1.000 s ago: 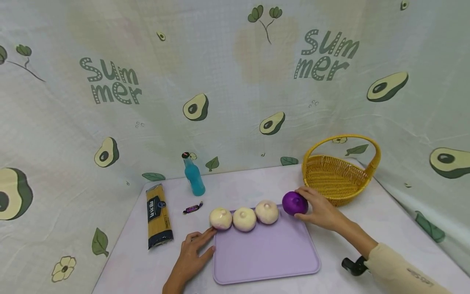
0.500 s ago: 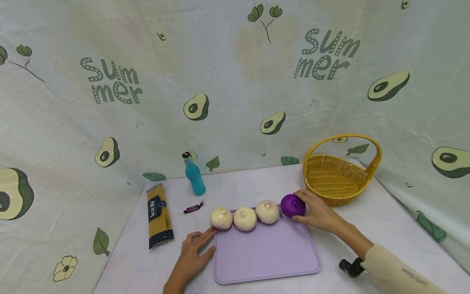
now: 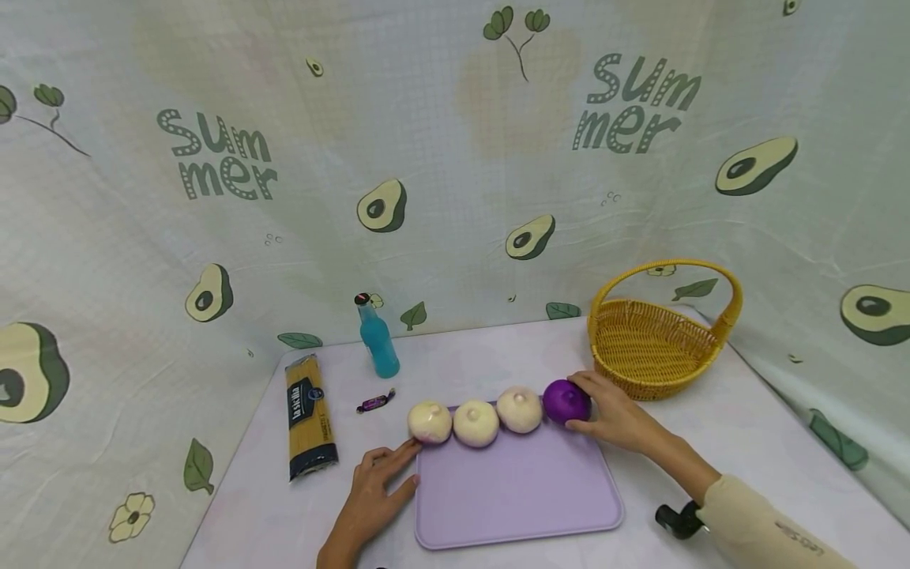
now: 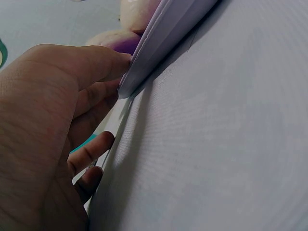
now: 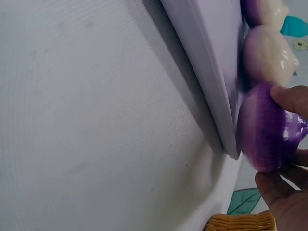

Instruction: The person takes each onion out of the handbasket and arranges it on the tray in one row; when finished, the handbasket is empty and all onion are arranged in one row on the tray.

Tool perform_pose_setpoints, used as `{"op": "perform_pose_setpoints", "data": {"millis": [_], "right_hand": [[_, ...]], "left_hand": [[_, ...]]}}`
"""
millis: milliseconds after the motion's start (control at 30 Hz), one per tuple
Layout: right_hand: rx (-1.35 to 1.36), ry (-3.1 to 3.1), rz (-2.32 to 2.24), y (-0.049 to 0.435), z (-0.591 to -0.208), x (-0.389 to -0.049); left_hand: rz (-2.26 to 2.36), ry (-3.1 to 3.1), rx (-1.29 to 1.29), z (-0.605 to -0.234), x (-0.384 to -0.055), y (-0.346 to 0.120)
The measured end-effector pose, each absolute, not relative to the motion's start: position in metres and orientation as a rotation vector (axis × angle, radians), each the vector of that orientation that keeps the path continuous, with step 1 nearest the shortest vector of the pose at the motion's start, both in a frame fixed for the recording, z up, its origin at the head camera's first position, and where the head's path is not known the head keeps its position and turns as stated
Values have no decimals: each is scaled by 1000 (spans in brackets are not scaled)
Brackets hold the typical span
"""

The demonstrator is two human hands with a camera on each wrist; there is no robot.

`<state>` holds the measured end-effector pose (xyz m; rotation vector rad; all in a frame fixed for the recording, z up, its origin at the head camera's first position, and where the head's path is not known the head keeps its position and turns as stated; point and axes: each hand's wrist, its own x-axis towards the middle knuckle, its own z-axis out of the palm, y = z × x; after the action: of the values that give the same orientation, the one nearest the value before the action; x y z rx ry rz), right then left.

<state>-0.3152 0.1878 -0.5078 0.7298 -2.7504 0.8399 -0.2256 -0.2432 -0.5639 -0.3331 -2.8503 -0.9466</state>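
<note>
A purple onion (image 3: 566, 401) sits at the far right corner of the lilac tray (image 3: 519, 490). My right hand (image 3: 614, 415) grips it from the right, thumb on the near side and fingers round the back, as the right wrist view also shows. Left of it, along the tray's far edge, stand three whitish onions (image 3: 476, 423) with purple undersides. My left hand (image 3: 377, 490) lies by the tray's left edge, fingers extended; in the left wrist view a fingertip (image 4: 122, 60) touches the tray rim, just below the leftmost onion.
A yellow wicker basket (image 3: 650, 348) stands at the back right, behind my right hand. To the left are a pack of spaghetti (image 3: 309, 419), a wrapped candy (image 3: 375, 401) and a blue bottle (image 3: 379, 344). A black object (image 3: 678, 520) lies beside my right sleeve.
My right hand has brought the purple onion slightly left and down onto the tray's corner, closer to the whitish onions. My left hand has stayed at the tray's edge.
</note>
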Motion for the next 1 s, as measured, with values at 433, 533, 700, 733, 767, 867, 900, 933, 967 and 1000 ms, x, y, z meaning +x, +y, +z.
{"op": "perform_pose_setpoints", "data": {"millis": [433, 533, 700, 733, 767, 867, 900, 933, 967, 1000], "right_hand": [[702, -2811, 863, 186, -511, -314], [698, -2822, 856, 185, -512, -314], [652, -2858, 856, 188, -513, -313], [640, -2865, 859, 189, -513, -312], [626, -2872, 865, 190, -512, -312], [583, -2877, 907, 193, -511, -308], [570, -2871, 929, 194, -511, -306], [563, -2861, 946, 195, -510, -303], [554, -2851, 966, 197, -510, -301], [557, -2837, 978, 200, -510, -297]], "left_hand": [[-927, -2834, -348, -562, -224, -242], [-917, -2838, -344, -561, -224, -242], [-930, -2850, -355, -564, -227, -239], [-938, -2851, -358, -564, -227, -239], [-945, -2852, -360, -565, -228, -239], [-968, -2829, -340, -567, -228, -240], [-985, -2814, -317, -567, -228, -240], [-1000, -2798, -293, -568, -228, -242], [-1016, -2779, -265, -568, -227, -243], [-1036, -2760, -230, -568, -227, -244]]}}
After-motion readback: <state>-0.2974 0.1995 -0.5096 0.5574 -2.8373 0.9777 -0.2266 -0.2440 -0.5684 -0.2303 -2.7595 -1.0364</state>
